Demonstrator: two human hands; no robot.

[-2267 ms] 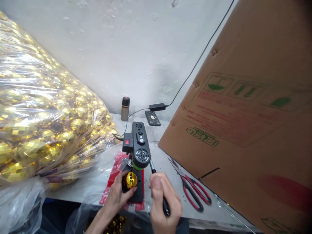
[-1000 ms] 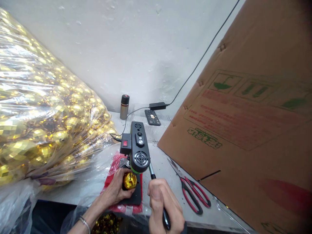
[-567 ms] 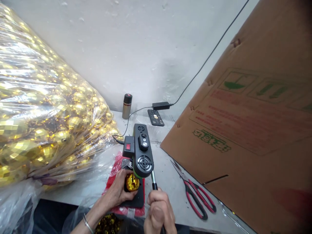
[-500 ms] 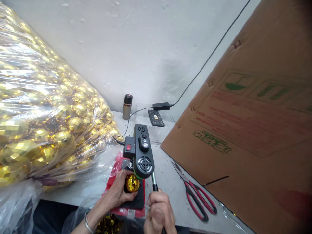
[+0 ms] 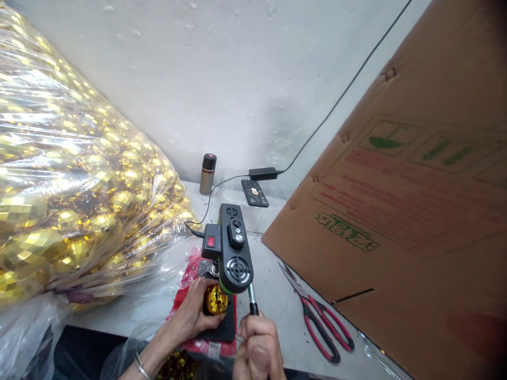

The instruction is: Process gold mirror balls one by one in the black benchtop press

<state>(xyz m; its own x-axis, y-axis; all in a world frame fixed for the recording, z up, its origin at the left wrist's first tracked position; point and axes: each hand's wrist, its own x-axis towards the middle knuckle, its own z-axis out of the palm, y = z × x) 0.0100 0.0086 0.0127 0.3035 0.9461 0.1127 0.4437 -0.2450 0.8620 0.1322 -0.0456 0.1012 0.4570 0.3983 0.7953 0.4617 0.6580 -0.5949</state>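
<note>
My left hand point(image 5: 195, 311) is closed around a shiny gold faceted ball point(image 5: 216, 300), thumb at its near side and fingers at its far side. The ball sits over the black base plate point(image 5: 222, 331) of a small press machine point(image 5: 235, 248), below the front end of its black head. A red switch point(image 5: 210, 241) is on the box at the head's left side. My right hand point(image 5: 259, 340) grips the machine's lever point(image 5: 253, 302), a metal rod with a black handle. Its lower end is hidden in my fist. Red plastic point(image 5: 182, 289) lies beneath the base.
A large clear bag of gold balls point(image 5: 91, 200) fills the left. Right stand a cardboard box point(image 5: 396, 200) and red-black scissors point(image 5: 322, 322). Behind the machine are a spray-can-like cylinder point(image 5: 207, 175), a black phone-like slab point(image 5: 255, 193) and a power adapter point(image 5: 263, 173) with its cable.
The whole view has shifted very slightly. Both hands keep their holds on the ball and the lever, with no clear movement of either.
</note>
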